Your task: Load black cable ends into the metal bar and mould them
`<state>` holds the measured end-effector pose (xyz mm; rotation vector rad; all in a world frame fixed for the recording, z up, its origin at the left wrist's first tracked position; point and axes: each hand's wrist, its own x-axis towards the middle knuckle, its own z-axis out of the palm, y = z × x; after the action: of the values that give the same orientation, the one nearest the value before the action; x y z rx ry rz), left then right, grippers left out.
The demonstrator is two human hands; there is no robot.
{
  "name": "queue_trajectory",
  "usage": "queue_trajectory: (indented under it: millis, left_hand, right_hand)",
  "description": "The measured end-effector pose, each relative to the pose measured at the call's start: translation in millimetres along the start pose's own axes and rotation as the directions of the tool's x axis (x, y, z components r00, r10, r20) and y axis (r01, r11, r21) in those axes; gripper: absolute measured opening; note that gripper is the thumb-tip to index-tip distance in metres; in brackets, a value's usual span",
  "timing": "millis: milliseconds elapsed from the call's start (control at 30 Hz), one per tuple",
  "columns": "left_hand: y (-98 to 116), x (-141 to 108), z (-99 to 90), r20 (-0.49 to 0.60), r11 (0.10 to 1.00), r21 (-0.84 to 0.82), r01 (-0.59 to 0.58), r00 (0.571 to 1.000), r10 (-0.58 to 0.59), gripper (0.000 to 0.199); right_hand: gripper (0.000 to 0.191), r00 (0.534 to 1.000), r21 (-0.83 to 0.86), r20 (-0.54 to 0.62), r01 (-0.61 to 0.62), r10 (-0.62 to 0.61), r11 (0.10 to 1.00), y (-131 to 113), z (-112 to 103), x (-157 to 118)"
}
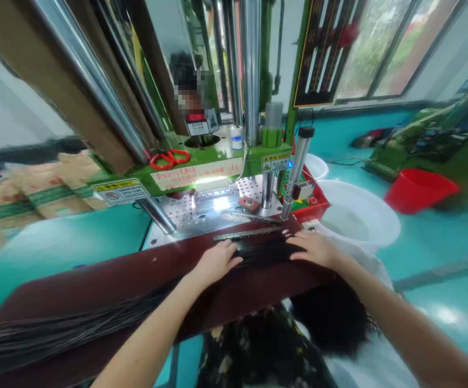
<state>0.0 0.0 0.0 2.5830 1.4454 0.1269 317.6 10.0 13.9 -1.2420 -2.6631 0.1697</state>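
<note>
A bundle of thin black cables (263, 256) lies across a dark red-brown board (274, 285) in front of a green press. At the bundle's left end rests my left hand (217, 263), its fingers extended and its thumb apart. My right hand (314, 249) lies over the right end, fingers stretched and spread, touching the cables. Just behind the bundle is a narrow metal strip (250, 234) with a row of small parts along it. A second metal strip (254, 217) sits on the press plate (179, 210). More long black cables (76, 328) trail along the board to the left.
Steel columns (159, 215) flank the press plate. Red-handled scissors (170, 159) lie on the green crossbar (218, 156). To the right stand a red crate (318, 207), a white tub (383, 229) and a red bucket (418, 191). A person (189, 86) shows behind the press. Sacks (48, 186) stand left.
</note>
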Motion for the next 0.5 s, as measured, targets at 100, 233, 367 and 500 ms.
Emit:
queue_trajectory:
  millis: [100,233,367,500]
  left_hand:
    - [9,3,-2.9,-0.029,0.999,-0.049,0.000,1.000,-0.001,0.020]
    - [16,1,-25.2,-0.140,0.983,-0.175,0.053,0.987,-0.078,0.014]
    - [19,1,-44.3,-0.119,0.962,-0.249,0.110,0.983,-0.143,0.012]
    - [22,4,-40.0,-0.096,0.970,-0.154,0.187,0.974,-0.203,0.016]
  right_hand:
    - [0.039,0.998,0.025,0.056,0.037,-0.039,0.999,16,-14,4]
    - [0.036,0.968,0.015,-0.251,0.003,0.001,1.000,11,-30,-12]
    - [0.017,0.738,0.197,-0.642,-0.103,0.208,0.975,-36,-29,-39]
    - [0.013,0.777,0.775,-0.379,-0.029,0.502,0.631,-95,-3,-32]
